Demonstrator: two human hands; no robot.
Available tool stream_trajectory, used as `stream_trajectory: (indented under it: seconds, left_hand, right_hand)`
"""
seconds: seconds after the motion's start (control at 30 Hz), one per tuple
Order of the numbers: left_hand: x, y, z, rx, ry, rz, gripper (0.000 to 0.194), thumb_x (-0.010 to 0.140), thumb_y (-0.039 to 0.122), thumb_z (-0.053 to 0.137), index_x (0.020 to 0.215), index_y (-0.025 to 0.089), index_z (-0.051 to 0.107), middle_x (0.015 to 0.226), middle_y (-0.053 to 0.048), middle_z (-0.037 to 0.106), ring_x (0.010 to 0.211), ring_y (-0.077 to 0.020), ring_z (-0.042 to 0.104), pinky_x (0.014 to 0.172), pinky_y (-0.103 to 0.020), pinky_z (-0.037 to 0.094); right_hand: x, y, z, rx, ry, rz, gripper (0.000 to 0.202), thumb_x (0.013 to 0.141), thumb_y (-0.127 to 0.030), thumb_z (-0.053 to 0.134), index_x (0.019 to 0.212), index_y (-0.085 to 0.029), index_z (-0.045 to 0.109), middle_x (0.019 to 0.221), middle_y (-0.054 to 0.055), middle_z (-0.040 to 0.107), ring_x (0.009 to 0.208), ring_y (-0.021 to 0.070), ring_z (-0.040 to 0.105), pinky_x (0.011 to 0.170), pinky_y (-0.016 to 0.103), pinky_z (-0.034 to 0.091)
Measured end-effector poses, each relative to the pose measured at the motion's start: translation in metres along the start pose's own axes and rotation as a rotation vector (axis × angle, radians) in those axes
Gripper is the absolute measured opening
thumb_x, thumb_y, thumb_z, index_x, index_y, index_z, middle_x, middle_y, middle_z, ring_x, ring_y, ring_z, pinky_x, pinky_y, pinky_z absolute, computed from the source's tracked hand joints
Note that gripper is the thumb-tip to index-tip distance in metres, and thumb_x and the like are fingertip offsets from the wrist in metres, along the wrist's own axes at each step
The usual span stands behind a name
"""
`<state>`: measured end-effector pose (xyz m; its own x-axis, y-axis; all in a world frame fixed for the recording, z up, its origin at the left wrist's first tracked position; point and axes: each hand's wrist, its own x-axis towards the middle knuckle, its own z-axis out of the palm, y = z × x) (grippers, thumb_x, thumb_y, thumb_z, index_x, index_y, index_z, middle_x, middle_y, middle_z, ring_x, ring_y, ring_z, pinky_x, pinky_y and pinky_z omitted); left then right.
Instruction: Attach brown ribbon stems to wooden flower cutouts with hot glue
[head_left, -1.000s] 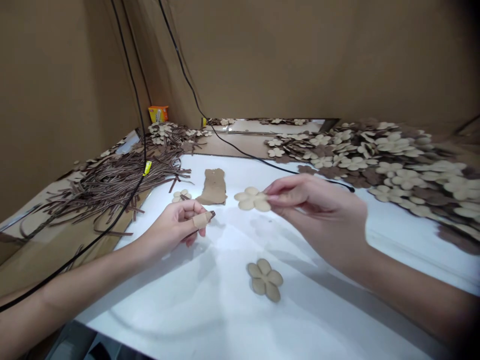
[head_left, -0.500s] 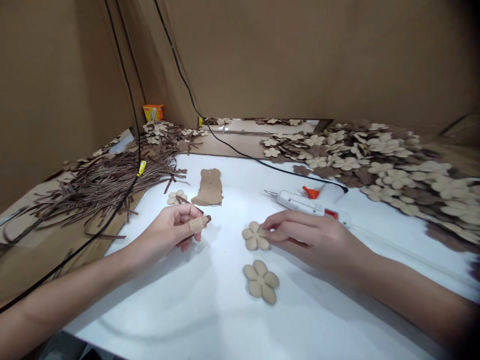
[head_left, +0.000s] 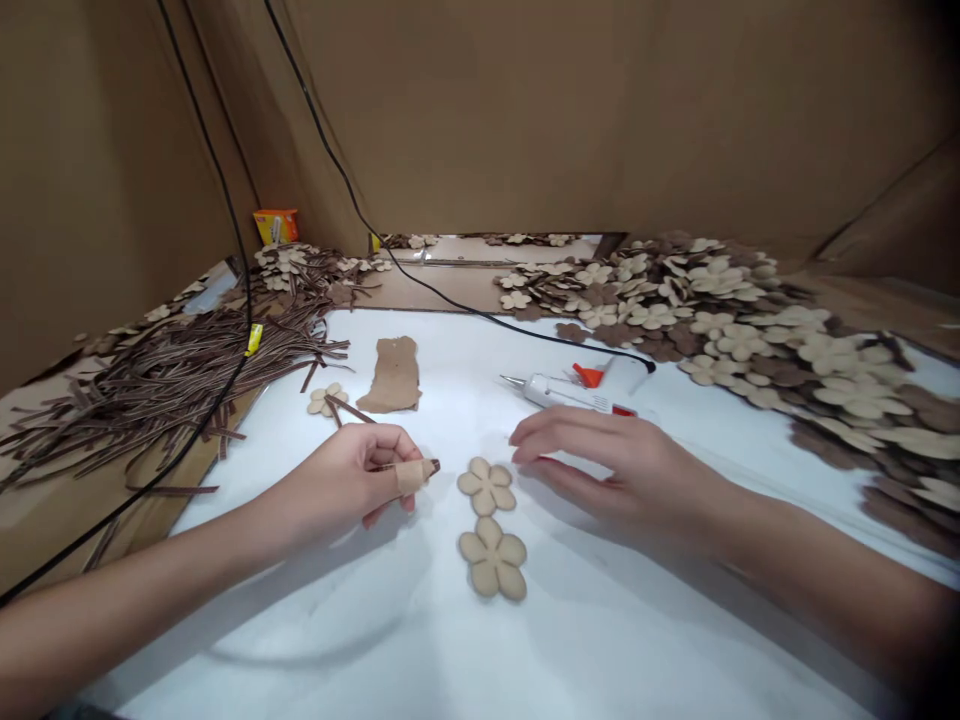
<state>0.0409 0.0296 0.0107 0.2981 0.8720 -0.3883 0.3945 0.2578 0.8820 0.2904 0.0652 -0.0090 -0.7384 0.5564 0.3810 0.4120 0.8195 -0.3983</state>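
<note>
My left hand (head_left: pixel 375 472) is closed, with thumb and fingertips pinching a thin dark brown strip (head_left: pixel 434 466) whose end pokes out past a taped thumb. My right hand (head_left: pixel 592 455) hovers just right of a beige flower cutout (head_left: pixel 486 488), fingers apart and holding nothing. Directly below it, a second, slightly larger beige flower (head_left: pixel 493 560) lies on the white board, their petals touching or nearly so. Beyond my left hand rests another beige flower (head_left: pixel 324 400) with a brown strip across it; whether this is the pinched strip I cannot tell.
A glue gun (head_left: pixel 562 391) with an orange part lies behind my right hand. A torn cardboard piece (head_left: pixel 393 375) sits farther left. Brown strips (head_left: pixel 202 370) are heaped at left, beige and brown flowers (head_left: pixel 720 310) at right. A black cable (head_left: pixel 450 300) crosses the board.
My right hand has let go of the upper flower and drawn slightly away. That flower now sits closer to the lower one. The whole view has shifted a little.
</note>
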Motion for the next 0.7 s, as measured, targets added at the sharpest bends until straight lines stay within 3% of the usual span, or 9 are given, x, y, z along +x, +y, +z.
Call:
stream_trajectory:
  seconds: [0.07,0.33,0.57,0.7]
  left_hand:
    - [0.005,0.004,0.001,0.008,0.001,0.010,0.022,0.073,0.035,0.061,0.069,0.016,0.053,0.059,0.003,0.055,0.042,-0.0049,0.036,0.038,-0.017,0.024]
    - [0.017,0.001,-0.003,-0.065,0.061,0.107,0.028,0.074,0.041,0.060,0.070,0.014,0.052,0.058,0.003,0.053,0.039,-0.0032,0.034,0.038,-0.017,0.024]
    - [0.005,0.001,-0.003,-0.051,-0.017,0.254,0.022,0.076,0.037,0.061,0.071,0.016,0.056,0.062,0.002,0.056,0.058,-0.0092,0.048,0.053,-0.019,0.035]
    - [-0.004,0.003,-0.007,0.140,-0.084,0.402,0.019,0.079,0.034,0.058,0.072,0.017,0.060,0.074,-0.001,0.060,0.068,-0.0124,0.051,0.058,-0.022,0.036]
  right_hand:
    - [0.004,-0.007,0.000,0.041,0.010,0.085,0.016,0.085,-0.018,0.047,0.092,-0.022,0.062,0.095,0.005,0.064,0.087,0.0149,0.061,0.073,0.025,0.049]
    - [0.038,-0.024,0.012,0.032,-0.211,0.324,0.009,0.077,-0.029,0.061,0.081,-0.021,0.063,0.086,0.003,0.062,0.081,0.0161,0.057,0.068,0.025,0.044]
    - [0.056,-0.031,0.018,-0.030,-0.344,0.510,0.008,0.072,-0.018,0.057,0.069,-0.021,0.065,0.076,0.001,0.063,0.065,0.0133,0.055,0.053,0.021,0.037]
    - [0.063,-0.035,0.015,-0.040,-0.423,0.591,0.012,0.073,-0.019,0.053,0.069,-0.021,0.065,0.074,0.002,0.064,0.066,0.0148,0.056,0.053,0.022,0.036]
